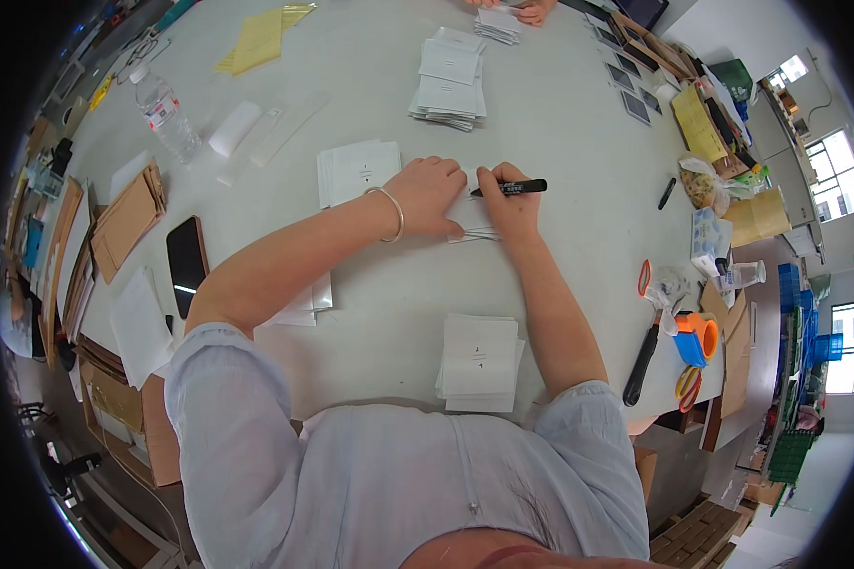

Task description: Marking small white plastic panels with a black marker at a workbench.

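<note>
A small stack of white cards point(472, 219) lies in the middle of the table, largely covered by my hands. My left hand point(425, 194) rests on its left side, thumb apart from the fingers, a bracelet on the wrist. My right hand point(510, 201) is closed round a black marker point(522, 187), its tip pointing left at the top card; I cannot tell if it touches. Left of my left hand sits another stack of printed white cards point(358, 173). Close to my body is one more stack point(480, 358), and some white cards point(303, 305) lie partly under my left forearm.
Farther off are tall card stacks point(449, 81) and another person's hand point(535, 11). At left stand a water bottle point(166, 114) and a phone point(188, 261). Scissors point(689, 387), an orange and blue tape dispenser point(696, 339) and a black-handled tool point(643, 365) lie at right.
</note>
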`<state>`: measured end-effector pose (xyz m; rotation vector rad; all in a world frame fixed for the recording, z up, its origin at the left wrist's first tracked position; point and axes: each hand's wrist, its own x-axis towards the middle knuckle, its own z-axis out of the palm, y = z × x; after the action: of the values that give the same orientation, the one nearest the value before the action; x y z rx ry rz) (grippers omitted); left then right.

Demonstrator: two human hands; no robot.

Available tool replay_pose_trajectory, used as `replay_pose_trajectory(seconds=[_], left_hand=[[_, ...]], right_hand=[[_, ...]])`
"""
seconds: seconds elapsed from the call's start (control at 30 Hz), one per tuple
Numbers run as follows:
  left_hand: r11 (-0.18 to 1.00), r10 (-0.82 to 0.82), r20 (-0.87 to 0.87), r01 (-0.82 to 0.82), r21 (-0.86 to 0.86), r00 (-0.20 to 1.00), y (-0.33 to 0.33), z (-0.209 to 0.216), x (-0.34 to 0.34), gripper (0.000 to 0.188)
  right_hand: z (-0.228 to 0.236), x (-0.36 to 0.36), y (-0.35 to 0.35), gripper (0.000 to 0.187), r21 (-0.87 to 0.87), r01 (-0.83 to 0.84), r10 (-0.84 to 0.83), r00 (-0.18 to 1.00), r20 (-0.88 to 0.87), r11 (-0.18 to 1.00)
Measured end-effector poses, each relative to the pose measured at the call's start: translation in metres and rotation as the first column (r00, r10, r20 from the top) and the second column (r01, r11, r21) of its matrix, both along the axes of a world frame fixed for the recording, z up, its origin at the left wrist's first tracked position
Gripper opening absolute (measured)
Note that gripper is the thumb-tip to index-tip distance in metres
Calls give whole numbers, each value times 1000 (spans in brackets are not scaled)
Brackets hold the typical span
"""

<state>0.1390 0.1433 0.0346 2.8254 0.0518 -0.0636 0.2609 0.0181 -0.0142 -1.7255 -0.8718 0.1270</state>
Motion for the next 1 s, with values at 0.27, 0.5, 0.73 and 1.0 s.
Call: replay_pose_trajectory(seconds=[0.27,0.5,0.73,1.0], left_hand=[[1000,-12,114,10,18,993,1,-9,-1,59],[1000,-8,139,4,29,990,1,-13,-1,58],[999,3,98,-7,34,995,-1,-5,-4,58],[998,66,208,-65,-9,976,45,14,-38,59]], right_hand=[[-7,0,-5,28,87,-71,77,995,-69,994],[-4,-2,-5,28,108,-41,49,996,-71,993],[-3,0,-7,27,65,-83,90,990,-112,994],[15,-1,-8,26,284,130,2,907,-420,950]])
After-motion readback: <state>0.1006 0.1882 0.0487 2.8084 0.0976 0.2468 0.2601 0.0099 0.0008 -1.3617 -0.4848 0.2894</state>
